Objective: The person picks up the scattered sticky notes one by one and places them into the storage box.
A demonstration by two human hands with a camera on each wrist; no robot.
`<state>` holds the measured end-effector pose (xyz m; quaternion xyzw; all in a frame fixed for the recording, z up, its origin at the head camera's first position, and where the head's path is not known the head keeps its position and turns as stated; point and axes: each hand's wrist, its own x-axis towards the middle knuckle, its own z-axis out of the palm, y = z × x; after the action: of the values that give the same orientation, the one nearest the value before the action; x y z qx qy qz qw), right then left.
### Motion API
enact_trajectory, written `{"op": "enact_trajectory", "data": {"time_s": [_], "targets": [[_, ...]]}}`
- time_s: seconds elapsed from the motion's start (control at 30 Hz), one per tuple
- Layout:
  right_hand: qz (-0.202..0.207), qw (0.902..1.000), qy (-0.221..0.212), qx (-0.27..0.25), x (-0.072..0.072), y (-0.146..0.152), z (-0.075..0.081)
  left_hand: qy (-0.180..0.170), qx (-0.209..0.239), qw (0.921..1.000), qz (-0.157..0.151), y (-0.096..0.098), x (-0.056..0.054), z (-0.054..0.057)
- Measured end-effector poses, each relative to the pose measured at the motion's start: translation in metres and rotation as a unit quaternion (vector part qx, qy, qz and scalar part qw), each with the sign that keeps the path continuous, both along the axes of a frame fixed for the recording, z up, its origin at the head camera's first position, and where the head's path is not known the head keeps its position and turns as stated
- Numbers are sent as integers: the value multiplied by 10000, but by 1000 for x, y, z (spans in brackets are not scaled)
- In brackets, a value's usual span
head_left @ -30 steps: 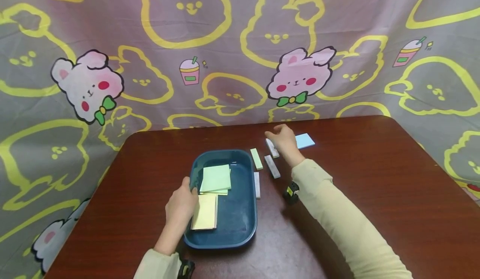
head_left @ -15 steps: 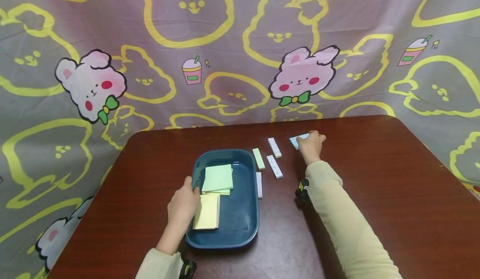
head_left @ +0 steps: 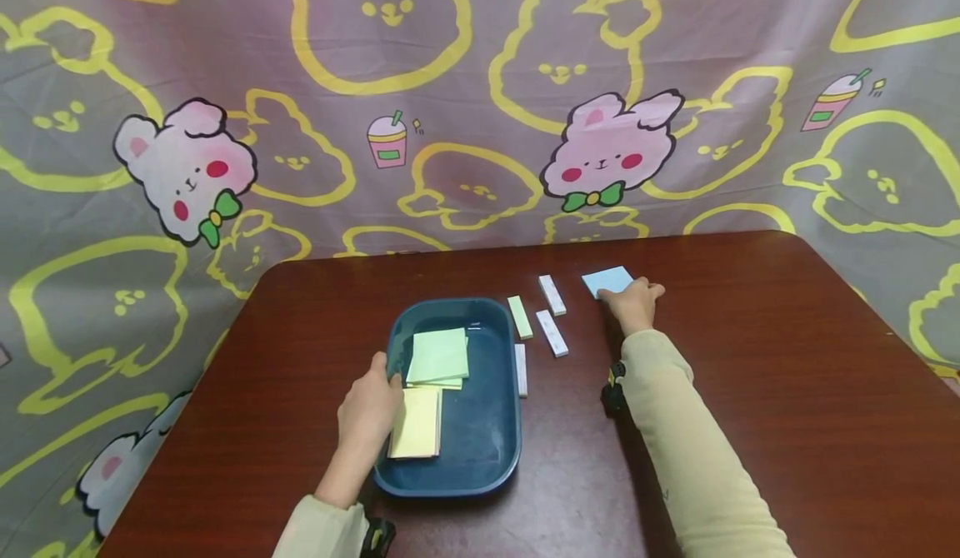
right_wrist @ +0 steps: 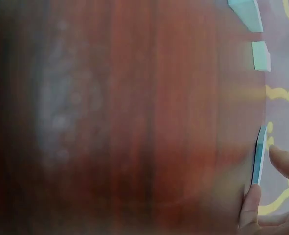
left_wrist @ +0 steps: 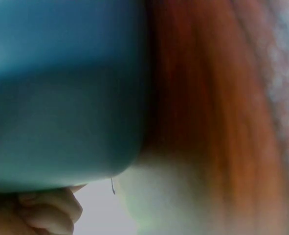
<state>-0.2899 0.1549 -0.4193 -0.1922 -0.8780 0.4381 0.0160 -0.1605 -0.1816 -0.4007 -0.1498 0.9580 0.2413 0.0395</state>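
Note:
My left hand [head_left: 367, 404] grips the left rim of a dark blue plastic tray [head_left: 483, 450], thumb toward the inside. Inside the tray lie green sticky notes [head_left: 438, 354] and a yellow sticky note pad [head_left: 416, 425]. In the left wrist view the tray [left_wrist: 61, 127] is a blurred blue shape above curled fingers [left_wrist: 51, 210]. Farther back, my right hand [head_left: 633, 304] is at the near edge of a light blue sticky note pad [head_left: 609, 279] lying on the table. In the right wrist view one finger touches the end of this blue pad [right_wrist: 260, 156]; another digit stays apart from it.
Right of the tray lie a narrow green pad [head_left: 520, 317] and several narrow whitish pads, among them a back one [head_left: 552, 295], a middle one [head_left: 552, 333] and one beside the tray wall [head_left: 521, 369]. A patterned curtain [head_left: 465, 108] hangs behind the brown table [head_left: 750, 333].
My right hand has moved right from over the narrow pads to the light blue pad, then slightly back toward its near edge. My left hand keeps its hold on the tray.

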Motion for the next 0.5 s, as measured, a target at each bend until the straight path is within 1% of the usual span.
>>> {"op": "enact_trajectory", "data": {"time_s": [0.23, 0.5], "targets": [[55, 9994, -43, 327, -1, 1, -1, 35, -35, 10000, 4, 0, -1, -2], [241, 9976, -27, 651, -3, 0, -1, 12, -79, 10000, 31, -1, -1, -1]]}}
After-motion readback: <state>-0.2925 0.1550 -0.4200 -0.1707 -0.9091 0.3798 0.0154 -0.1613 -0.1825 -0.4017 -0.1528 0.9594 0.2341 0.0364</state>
